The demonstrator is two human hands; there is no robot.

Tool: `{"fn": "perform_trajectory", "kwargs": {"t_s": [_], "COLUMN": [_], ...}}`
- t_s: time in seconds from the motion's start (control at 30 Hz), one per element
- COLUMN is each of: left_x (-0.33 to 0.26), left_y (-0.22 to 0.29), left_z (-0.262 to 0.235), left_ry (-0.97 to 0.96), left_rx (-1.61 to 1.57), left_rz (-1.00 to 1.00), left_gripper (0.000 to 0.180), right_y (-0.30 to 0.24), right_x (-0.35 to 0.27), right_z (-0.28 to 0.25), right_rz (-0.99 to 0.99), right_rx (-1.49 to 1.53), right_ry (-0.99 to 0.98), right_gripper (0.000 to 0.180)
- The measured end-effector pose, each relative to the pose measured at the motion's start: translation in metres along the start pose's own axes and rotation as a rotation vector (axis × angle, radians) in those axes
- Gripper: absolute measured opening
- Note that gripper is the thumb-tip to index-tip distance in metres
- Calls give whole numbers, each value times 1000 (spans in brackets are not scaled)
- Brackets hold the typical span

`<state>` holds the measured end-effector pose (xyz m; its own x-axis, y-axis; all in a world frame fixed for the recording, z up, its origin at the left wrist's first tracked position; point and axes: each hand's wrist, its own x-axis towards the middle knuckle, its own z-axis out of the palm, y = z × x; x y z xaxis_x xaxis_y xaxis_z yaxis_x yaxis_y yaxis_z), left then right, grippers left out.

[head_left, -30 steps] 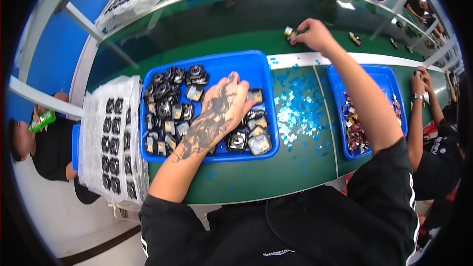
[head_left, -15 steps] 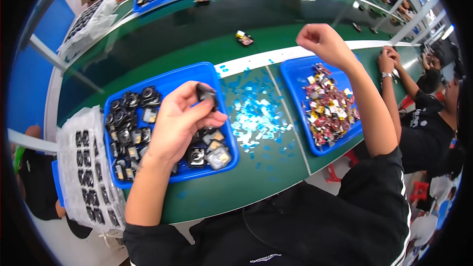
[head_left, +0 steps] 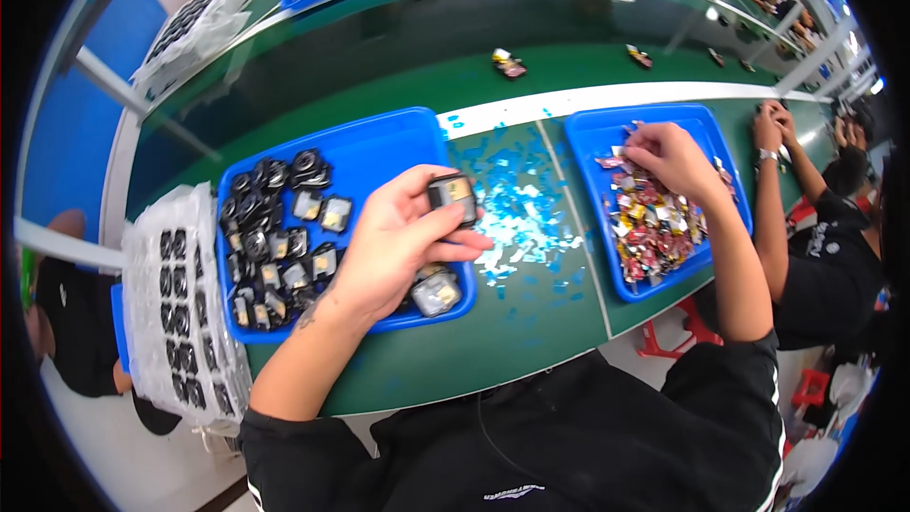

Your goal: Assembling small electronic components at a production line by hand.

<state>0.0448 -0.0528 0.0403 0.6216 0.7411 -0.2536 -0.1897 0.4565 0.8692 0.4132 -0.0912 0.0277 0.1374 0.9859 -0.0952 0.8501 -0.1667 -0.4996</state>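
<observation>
holding black device (head_left: 457, 197), reaching into tray (head_left: 585, 138)

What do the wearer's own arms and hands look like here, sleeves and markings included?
The left hand and right hand are gloveless, with no watch visible. The left forearm carries a dark, tattoo-like marking near the wrist; the right forearm shows none. The black sleeves are short, with white stripes along the outer side.

Right hand (head_left: 675, 163) now over small-part heap (head_left: 654, 228)
</observation>
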Motion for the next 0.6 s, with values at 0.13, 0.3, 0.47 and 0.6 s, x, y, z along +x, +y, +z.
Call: {"fn": "perform_trajectory", "kwargs": {"t_s": [0.13,0.3,0.47,0.6], "left_x": [0,-2,-8,-15], "left_y": [-1,-6,-14,-10], "left_z": [0,0,9,14], "left_ry": [-10,16,-87,-53], "left_rx": [0,185,476,649], "left_rz": [-9,151,373,327], "left_gripper": [35,40,28,21], "right_y": [-11,-81,-126,-140], "right_x": [-9,-44,-72,-67], "right_z": [6,15,55,72], "right_rz": [-47,-210,-343,-335], "right_rx": [-4,226,646,936], "right_ry": [163,403,153,10], "right_gripper": [14,11,16,15]}}
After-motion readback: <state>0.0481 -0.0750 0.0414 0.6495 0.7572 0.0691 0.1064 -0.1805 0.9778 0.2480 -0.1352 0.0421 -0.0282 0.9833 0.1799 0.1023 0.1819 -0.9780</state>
